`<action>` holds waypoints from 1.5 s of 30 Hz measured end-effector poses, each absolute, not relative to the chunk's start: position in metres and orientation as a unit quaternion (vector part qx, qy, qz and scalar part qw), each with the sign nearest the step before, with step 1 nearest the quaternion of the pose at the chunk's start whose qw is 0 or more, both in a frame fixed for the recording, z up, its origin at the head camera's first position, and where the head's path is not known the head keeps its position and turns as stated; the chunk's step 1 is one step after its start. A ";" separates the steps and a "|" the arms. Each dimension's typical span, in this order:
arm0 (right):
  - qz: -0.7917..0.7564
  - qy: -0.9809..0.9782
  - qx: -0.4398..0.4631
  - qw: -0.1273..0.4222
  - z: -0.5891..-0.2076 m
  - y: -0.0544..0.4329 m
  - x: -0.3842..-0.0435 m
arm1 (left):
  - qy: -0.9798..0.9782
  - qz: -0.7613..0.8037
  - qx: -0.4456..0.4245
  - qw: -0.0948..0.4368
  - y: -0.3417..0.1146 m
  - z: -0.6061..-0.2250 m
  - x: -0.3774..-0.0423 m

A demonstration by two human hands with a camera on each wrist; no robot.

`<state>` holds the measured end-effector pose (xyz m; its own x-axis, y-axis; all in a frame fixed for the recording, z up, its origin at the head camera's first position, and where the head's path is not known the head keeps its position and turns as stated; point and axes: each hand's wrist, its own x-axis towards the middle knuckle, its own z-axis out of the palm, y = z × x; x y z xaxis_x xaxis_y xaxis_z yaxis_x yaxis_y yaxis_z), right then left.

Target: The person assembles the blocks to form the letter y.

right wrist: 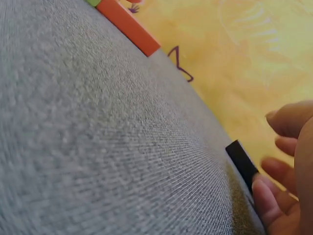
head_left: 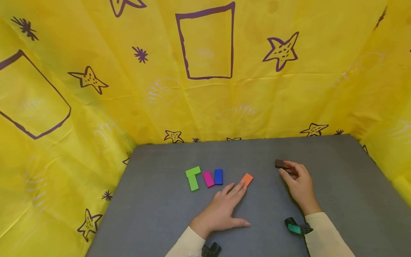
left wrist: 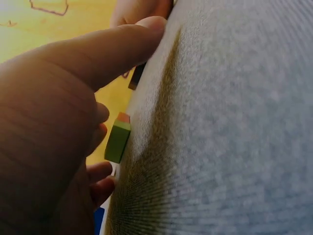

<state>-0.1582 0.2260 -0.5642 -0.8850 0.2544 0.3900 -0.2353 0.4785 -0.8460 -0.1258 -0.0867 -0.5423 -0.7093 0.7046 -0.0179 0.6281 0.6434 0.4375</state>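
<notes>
- The orange block (head_left: pixel 247 179) lies mid-desk, right of the blue block (head_left: pixel 218 176); uneven fingertip pressure could swing or skid it, since the left hand (head_left: pixel 221 214) seems to press only its near end.
- A green block (left wrist: pixel 117 142) shows beside the orange 1 in the left wrist view; a push on either could jar the other.
- The dark block (head_left: pixel 280 164) sits toward the desk's (head_left: pixel 154 221) far edge, short of the far right corner; it could slip or twist, because the fingers seem to have just 1 end of it.
- A leftward sweep of the left hand could knock the blue and pink (head_left: pixel 208 179) blocks, which stand close together.
- Left hand: palm down, fingers straight and gripping nothing, 2 fingertips on the orange block, thumb spread toward the desk's right edge.
- Right hand (head_left: pixel 300 184): bent fingers and thumb pinch the dark block's right end; how firmly, I cannot tell. Its forearm comes in from the near edge.
</notes>
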 end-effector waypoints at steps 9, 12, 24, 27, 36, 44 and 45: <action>0.458 -0.862 -0.075 0.203 -0.563 0.229 -0.164 | 0.910 0.168 0.370 0.087 -0.084 -0.546 -0.122; 0.437 -0.876 -0.083 0.188 -0.562 0.229 -0.166 | 0.911 0.161 0.371 0.079 -0.082 -0.547 -0.122; 0.400 -0.897 -0.076 0.172 -0.563 0.229 -0.184 | 0.914 0.159 0.364 0.084 -0.081 -0.550 -0.123; 0.401 -0.895 -0.091 0.174 -0.562 0.228 -0.186 | 0.914 0.154 0.367 0.081 -0.081 -0.551 -0.123; 0.403 -0.885 -0.117 0.201 -0.558 0.227 -0.183 | 0.912 0.152 0.373 0.081 -0.081 -0.549 -0.124; 0.393 -0.898 -0.083 0.179 -0.557 0.227 -0.182 | 0.911 0.148 0.376 0.085 -0.082 -0.548 -0.123; 0.391 -0.900 -0.077 0.177 -0.557 0.227 -0.182 | 0.911 0.147 0.376 0.084 -0.082 -0.548 -0.123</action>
